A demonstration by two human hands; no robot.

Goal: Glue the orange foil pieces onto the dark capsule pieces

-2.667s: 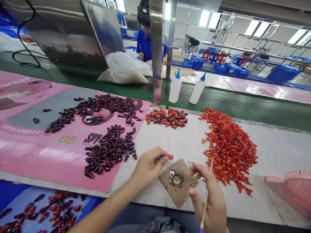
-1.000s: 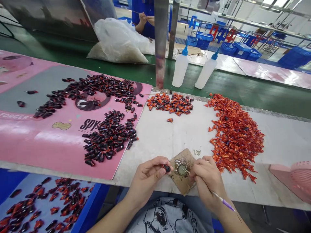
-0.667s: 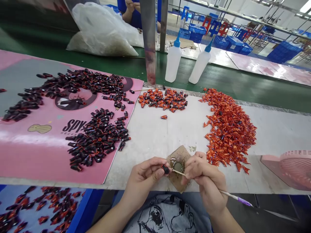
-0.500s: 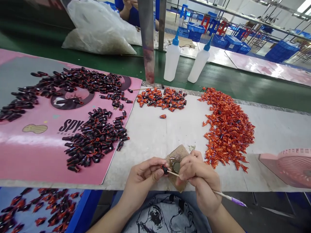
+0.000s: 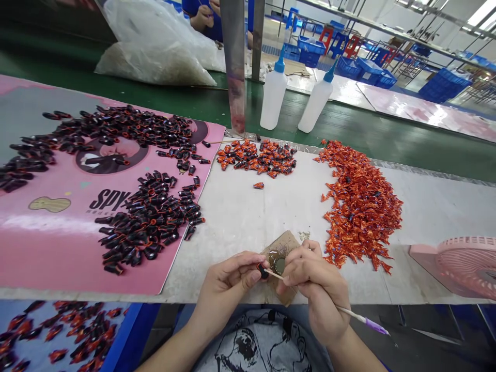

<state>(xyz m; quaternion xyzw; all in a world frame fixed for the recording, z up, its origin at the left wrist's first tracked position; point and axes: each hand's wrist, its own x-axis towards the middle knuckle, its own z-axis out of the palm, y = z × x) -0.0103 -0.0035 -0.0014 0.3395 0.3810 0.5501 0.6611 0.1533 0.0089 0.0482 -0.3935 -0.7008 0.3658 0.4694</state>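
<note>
My left hand (image 5: pixel 228 284) pinches a small dark capsule-shaped piece (image 5: pixel 263 271) between thumb and fingers. My right hand (image 5: pixel 315 292) grips a thin stick with a purple end (image 5: pixel 372 325), and its tip reaches that piece. Both hands are just above a cardboard scrap (image 5: pixel 284 245) speckled with glitter, which carries a round metal-rimmed dab (image 5: pixel 279 265). Dark pieces (image 5: pixel 149 219) lie heaped on a pink printed mat (image 5: pixel 50 248) to the left. A mound of crinkled orange foil pieces (image 5: pixel 360 206) lies to the right.
A smaller mixed orange-and-dark pile (image 5: pixel 256 157) sits on the white table (image 5: pixel 232 217) beyond my hands. Two glue bottles (image 5: pixel 274 95) stand on the green belt behind. A blue-edged tray (image 5: pixel 58 336) holds more pieces at lower left, and a pink fan (image 5: pixel 461 266) stands at right.
My hands have come together over the cardboard, and the stick has swung from upright to pointing at the dark piece. Since the last frames, the view has only shifted slightly.
</note>
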